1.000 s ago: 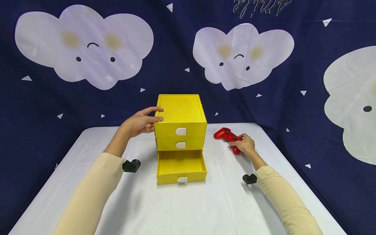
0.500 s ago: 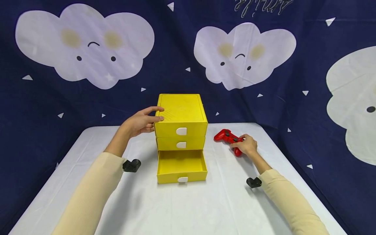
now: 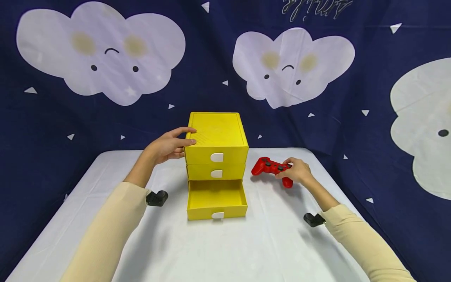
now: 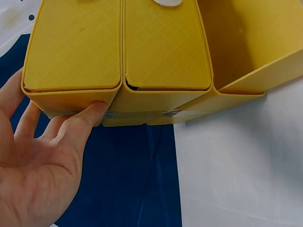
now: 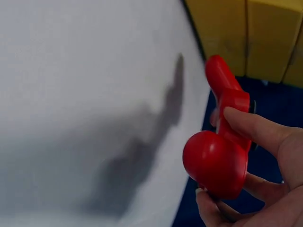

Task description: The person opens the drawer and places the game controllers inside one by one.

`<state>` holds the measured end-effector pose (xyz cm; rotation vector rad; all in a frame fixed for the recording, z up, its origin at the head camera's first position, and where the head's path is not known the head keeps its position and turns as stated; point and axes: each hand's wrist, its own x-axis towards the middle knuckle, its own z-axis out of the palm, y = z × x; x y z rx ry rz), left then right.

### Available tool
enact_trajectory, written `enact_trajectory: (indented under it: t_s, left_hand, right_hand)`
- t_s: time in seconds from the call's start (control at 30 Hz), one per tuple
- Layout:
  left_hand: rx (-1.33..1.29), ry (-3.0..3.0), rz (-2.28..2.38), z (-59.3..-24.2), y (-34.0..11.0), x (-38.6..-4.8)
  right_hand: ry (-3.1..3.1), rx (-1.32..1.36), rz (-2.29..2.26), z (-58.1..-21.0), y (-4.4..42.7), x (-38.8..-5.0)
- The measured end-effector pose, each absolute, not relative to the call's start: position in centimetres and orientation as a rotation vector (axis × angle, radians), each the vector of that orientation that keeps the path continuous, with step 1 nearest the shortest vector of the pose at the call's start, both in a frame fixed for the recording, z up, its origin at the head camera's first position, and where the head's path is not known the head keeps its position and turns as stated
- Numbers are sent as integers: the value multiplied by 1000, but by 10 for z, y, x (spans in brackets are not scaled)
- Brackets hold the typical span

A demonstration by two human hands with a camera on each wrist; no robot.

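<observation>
A yellow drawer unit (image 3: 215, 129) with white pull tabs stands on the white-covered table. Its bottom drawer (image 3: 217, 200) is pulled out and nothing is visible inside. My left hand (image 3: 165, 147) rests on the unit's top left edge with extended fingers; in the left wrist view some press its side wall (image 4: 80, 101). To the right, my right hand (image 3: 297, 171) grips one end of a red game controller (image 3: 269, 166). Seen from the right wrist, the controller (image 5: 218, 161) is held between thumb and fingers, raised off the table with its shadow apart.
White cloth (image 3: 225, 254) covers the table. A dark blue backdrop (image 3: 211, 90) with printed clouds hangs directly behind the drawer unit and along the sides. Small black devices (image 3: 157, 198) are worn at both wrists.
My right hand has lifted the game controller off the table and turned it slightly, its far end shifting left and down in view. My left hand and the drawer unit stay put.
</observation>
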<state>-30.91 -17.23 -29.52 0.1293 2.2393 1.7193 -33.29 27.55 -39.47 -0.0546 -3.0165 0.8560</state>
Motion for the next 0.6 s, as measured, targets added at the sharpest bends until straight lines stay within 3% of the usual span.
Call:
enact_trajectory:
  t_s: [0.6]
  left_hand:
    - [109,2237,1710,-294,-171,-309]
  right_hand:
    - [-3221,287,800,-342,246,-292]
